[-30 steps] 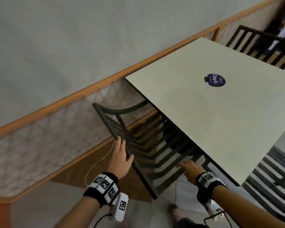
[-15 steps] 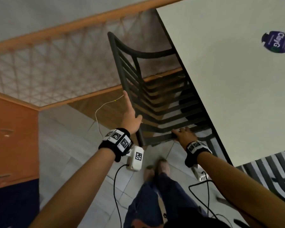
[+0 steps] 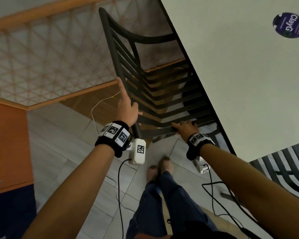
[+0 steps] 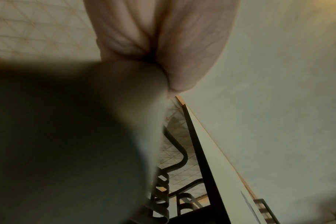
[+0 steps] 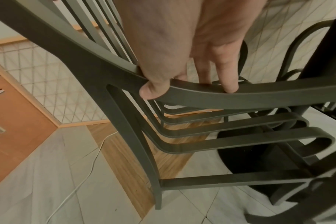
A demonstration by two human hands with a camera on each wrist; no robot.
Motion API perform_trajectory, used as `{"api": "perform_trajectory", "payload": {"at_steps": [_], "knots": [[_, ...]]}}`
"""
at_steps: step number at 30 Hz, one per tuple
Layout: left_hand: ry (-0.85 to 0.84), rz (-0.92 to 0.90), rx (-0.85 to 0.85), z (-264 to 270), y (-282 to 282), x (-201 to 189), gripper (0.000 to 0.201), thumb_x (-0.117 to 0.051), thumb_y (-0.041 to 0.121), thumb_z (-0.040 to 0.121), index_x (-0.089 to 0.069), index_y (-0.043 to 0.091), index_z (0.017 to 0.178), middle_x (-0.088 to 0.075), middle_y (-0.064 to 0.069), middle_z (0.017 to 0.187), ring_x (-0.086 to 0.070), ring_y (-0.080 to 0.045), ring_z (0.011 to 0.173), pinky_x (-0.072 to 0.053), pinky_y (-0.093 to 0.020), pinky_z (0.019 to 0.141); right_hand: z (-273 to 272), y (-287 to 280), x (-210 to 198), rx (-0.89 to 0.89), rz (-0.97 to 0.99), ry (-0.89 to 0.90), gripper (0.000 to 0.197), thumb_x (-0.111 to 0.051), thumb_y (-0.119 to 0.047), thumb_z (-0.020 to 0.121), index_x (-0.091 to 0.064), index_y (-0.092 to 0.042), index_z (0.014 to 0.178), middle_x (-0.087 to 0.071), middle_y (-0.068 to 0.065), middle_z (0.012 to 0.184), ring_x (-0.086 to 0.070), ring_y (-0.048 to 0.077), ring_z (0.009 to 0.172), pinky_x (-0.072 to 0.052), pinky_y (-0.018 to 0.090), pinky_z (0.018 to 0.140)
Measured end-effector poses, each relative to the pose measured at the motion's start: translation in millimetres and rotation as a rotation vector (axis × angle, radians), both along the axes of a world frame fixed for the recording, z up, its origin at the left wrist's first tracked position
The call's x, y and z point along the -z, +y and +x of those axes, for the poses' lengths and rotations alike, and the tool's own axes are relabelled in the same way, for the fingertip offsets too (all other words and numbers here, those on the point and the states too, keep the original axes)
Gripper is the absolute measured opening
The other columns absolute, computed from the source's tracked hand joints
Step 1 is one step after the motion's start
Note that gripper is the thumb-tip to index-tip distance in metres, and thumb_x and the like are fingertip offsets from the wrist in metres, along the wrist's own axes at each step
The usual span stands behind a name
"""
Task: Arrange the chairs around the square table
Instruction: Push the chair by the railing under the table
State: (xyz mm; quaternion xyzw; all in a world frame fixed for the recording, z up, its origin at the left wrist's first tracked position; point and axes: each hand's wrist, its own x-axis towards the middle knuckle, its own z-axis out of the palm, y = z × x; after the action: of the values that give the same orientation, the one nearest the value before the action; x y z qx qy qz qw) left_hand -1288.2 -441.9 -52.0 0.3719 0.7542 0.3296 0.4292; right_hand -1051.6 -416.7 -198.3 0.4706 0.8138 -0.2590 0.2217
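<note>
The left hand (image 3: 127,107) gripped the chair (image 3: 155,94) by its side rail. The right hand (image 3: 184,128) clasped its curved bar beside the table (image 3: 240,83)

Pale tiled floor (image 3: 62,145) — dark slatted chair (image 3: 155,94); white cable (image 3: 100,104)

both hands (image 3: 128,107) gripping dark chair (image 3: 145,87), table (image 3: 240,83)

Café-like dining room, square table (image 3: 240,83), slatted chairs (image 3: 155,94), tiled floor (image 3: 62,152)
</note>
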Motion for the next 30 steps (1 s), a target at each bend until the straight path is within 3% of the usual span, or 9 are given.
{"api": "perform_trajectory", "payload": {"at_steps": [5, 7, 10, 14, 16, 19, 24, 27, 30], "knots": [[-0.025, 0.002, 0.053, 10.9, -20.2, 4.1, 0.103, -0.044, -0.005, 0.093, 0.024, 0.059, 0.135, -0.02, -0.015, 0.16, -0.075, -0.021, 0.084, -0.063, -0.042, 0.071, 16.6, -13.2, 0.7, 0.006, -0.028, 0.004, 0.04, -0.046, -0.026, 0.096, -0.034, -0.036, 0.133, -0.047, 0.014, 0.129, -0.035, 0.04, 0.125, -0.029, 0.064, 0.102], [-0.063, 0.015, 0.057, 8.1, -14.0, 2.8, 0.103, -0.043, -0.007, 0.093, 0.023, 0.061, 0.133, -0.013, -0.013, 0.161, -0.073, -0.023, 0.092, -0.063, -0.044, 0.074, 16.5, -5.9, -3.3, -0.018, -0.039, 0.003, 0.039, -0.046, -0.029, 0.096, -0.034, -0.036, 0.132, -0.049, 0.013, 0.128, -0.038, 0.039, 0.123, -0.033, 0.063, 0.101], [-0.086, 0.02, 0.047, -0.4, -2.1, -0.3, 0.104, -0.042, -0.006, 0.093, 0.021, 0.069, 0.129, -0.008, -0.009, 0.163, -0.065, -0.032, 0.111, -0.063, -0.046, 0.067, 5.6, 1.9, -7.5, -0.039, -0.03, -0.006, 0.039, -0.044, -0.03, 0.097, -0.033, -0.037, 0.134, -0.051, 0.014, 0.125, -0.042, 0.04, 0.119, -0.036, 0.062, 0.098], [-0.084, 0.009, 0.086, -2.7, -11.0, 4.7, 0.105, -0.043, -0.005, 0.094, 0.022, 0.071, 0.127, -0.005, -0.009, 0.163, -0.07, -0.028, 0.104, -0.063, -0.047, 0.071, 5.6, -14.5, 0.0, 0.027, 0.018, 0.0, 0.042, -0.044, -0.025, 0.097, -0.031, -0.036, 0.135, -0.047, 0.015, 0.129, -0.035, 0.041, 0.125, -0.029, 0.065, 0.102], [-0.084, 0.012, 0.094, -2.3, -13.5, 7.2, 0.105, -0.042, -0.006, 0.094, 0.023, 0.07, 0.126, -0.007, -0.01, 0.163, -0.072, -0.025, 0.097, -0.063, -0.048, 0.073, 9.1, -15.4, -0.3, 0.003, 0.021, -0.001, 0.043, -0.046, -0.026, 0.096, -0.031, -0.036, 0.135, -0.046, 0.014, 0.132, -0.035, 0.041, 0.126, -0.029, 0.065, 0.103], [-0.086, 0.015, 0.089, -4.0, -9.9, 6.6, 0.104, -0.043, -0.003, 0.095, 0.024, 0.07, 0.126, -0.011, -0.012, 0.162, -0.07, -0.028, 0.101, -0.062, -0.051, 0.071, 7.6, -11.2, -7.8, 0.014, 0.005, 0.009, 0.044, -0.047, -0.026, 0.095, -0.032, -0.031, 0.136, -0.043, 0.015, 0.135, -0.034, 0.041, 0.128, -0.03, 0.062, 0.104], [-0.014, 0.005, 0.112, -8.3, -17.9, 4.5, 0.105, -0.051, 0.008, 0.094, 0.026, 0.073, 0.122, -0.024, -0.009, 0.159, -0.058, -0.041, 0.12, -0.048, -0.067, 0.091, 6.5, -31.4, -15.5, 0.163, 0.061, 0.097, 0.046, -0.047, -0.031, 0.094, -0.032, -0.027, 0.137, -0.041, 0.016, 0.14, -0.035, 0.038, 0.129, -0.041, 0.053, 0.1], [-0.01, -0.026, 0.121, -5.7, -26.4, -1.6, 0.099, -0.053, 0.014, 0.096, 0.025, 0.062, 0.133, -0.03, -0.01, 0.157, -0.053, -0.039, 0.125, -0.041, -0.064, 0.102, 13.9, -50.6, -24.5, 0.276, 0.053, 0.16, 0.048, -0.048, -0.031, 0.093, -0.032, -0.025, 0.138, -0.033, 0.016, 0.148, -0.032, 0.039, 0.135, -0.038, 0.055, 0.105], [0.024, -0.008, 0.125, -0.1, -39.1, -9.2, 0.087, -0.05, 0.018, 0.098, 0.017, 0.044, 0.146, -0.037, -0.011, 0.153, -0.049, -0.035, 0.129, -0.035, -0.053, 0.109, 32.0, -70.9, -35.3, 0.357, 0.067, 0.244, 0.042, -0.049, -0.031, 0.094, -0.037, -0.022, 0.133, -0.041, 0.015, 0.142, -0.046, 0.036, 0.124, -0.045, 0.05, 0.099]]}}
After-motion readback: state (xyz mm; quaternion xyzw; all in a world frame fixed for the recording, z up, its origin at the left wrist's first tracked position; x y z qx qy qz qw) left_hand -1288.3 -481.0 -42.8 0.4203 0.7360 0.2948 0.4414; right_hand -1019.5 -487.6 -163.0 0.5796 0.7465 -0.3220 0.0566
